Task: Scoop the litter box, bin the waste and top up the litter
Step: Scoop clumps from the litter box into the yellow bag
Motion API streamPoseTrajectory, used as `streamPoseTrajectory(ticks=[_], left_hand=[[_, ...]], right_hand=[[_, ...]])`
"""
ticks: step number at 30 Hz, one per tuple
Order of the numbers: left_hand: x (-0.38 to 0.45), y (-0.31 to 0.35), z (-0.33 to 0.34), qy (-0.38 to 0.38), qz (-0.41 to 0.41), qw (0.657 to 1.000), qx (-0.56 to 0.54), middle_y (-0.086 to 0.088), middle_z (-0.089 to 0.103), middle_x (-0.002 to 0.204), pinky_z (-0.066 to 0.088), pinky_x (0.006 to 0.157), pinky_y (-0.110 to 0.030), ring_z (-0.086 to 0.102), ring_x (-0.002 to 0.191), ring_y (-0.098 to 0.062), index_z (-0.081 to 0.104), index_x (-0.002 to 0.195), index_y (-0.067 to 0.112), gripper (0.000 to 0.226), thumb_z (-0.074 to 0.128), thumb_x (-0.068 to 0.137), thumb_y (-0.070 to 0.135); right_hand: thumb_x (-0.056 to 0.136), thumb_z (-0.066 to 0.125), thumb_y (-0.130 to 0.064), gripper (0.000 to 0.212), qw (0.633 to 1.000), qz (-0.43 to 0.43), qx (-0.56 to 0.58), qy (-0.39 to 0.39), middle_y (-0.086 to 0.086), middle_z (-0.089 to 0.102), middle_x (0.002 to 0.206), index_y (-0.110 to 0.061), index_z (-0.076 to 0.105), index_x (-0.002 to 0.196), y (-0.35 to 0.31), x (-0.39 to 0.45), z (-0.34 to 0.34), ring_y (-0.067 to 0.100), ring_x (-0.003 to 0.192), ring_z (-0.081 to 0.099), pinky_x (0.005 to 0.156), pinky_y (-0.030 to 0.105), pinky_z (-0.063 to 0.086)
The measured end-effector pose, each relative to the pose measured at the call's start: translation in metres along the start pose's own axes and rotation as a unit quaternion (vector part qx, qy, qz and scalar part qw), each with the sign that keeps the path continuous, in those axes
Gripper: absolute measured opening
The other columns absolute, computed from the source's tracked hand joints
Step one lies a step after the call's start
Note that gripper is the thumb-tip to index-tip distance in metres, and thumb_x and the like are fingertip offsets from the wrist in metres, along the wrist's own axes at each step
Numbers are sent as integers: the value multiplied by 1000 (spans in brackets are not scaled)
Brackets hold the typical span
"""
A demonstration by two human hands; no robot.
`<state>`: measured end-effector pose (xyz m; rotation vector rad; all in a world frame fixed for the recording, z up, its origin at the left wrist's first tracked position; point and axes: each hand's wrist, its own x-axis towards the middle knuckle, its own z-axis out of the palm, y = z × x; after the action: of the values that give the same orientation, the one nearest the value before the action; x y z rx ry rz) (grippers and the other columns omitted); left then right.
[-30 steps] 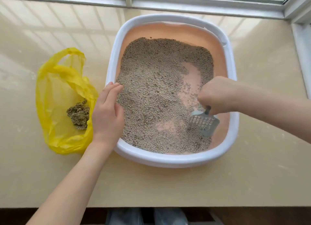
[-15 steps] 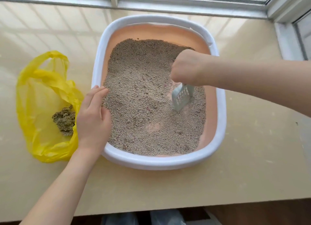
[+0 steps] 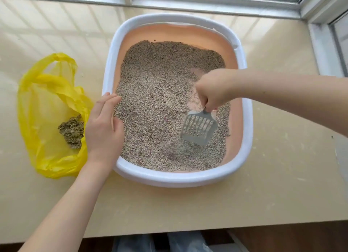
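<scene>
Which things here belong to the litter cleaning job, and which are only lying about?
Belong to the job:
litter box
litter
slotted scoop, gripped by right hand
yellow bag holding waste clump
left hand on the box rim

Lying about:
nothing; only window frame behind

A white-rimmed litter box [image 3: 180, 178] with a peach inner wall sits on the tabletop, filled with grey-beige litter [image 3: 160, 93] that is scraped thin near its right side, baring the floor. A grey slotted scoop [image 3: 198, 128] is tilted blade-down over the litter, grains blurred beneath it. Left of the box lies an open yellow bag [image 3: 47, 104] holding a clump of waste [image 3: 72, 130].
</scene>
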<state>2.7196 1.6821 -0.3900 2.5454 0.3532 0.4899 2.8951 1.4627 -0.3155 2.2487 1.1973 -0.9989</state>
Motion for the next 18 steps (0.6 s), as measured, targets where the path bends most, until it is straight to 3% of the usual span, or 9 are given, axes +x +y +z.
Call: streamPoseTrajectory(ticks=[2,5,9,12,16,18], left_hand=[[0,0,0,0,-1,1000,1,-9,58,126,29,104,-17,48,126,-20,60,120,5,47,51,77,-13],[0,0,1,2,-7,1000,-2,-8,58,125,28,104,-15,48,126,-19,60,119,5,47,51,77,-13],[-1,1,1,1,-7,1000,-3,-5,58,126,30,103,-16,47,127,-16,60,119,7,48,50,76,-12],[-1,1,2,0,-12,1000,-6,-3,58,126,32,104,-19,46,128,-15,60,119,8,49,50,76,-12],[-1,-1,3,-5,-17,1000,-16,-4,58,126,34,105,-24,46,129,-17,60,120,8,49,48,76,-12],[-1,-1,3,-7,-13,1000,-17,-5,57,127,34,105,-25,46,129,-18,59,120,7,49,45,77,-11]], right_hand=[[83,70,-32,45,998,34,-45,37,-7,48,47,-14,48,49,12,-7,-3,12,45,44,46,21,36],[82,70,-34,44,998,63,-12,0,-7,47,42,-15,52,47,20,-11,12,13,45,46,50,22,38],[83,66,-32,38,991,34,103,-76,-14,57,41,-19,62,48,7,-15,48,0,38,46,51,23,43],[87,62,-32,31,979,35,194,-62,-13,64,50,-21,67,59,-12,-21,68,1,44,50,60,24,49],[92,57,-31,23,930,62,361,-23,-6,59,54,-18,74,83,-60,-20,89,8,45,48,47,20,39],[93,57,-32,26,908,73,413,5,1,59,57,-16,74,81,-81,-13,94,13,46,44,44,21,35]])
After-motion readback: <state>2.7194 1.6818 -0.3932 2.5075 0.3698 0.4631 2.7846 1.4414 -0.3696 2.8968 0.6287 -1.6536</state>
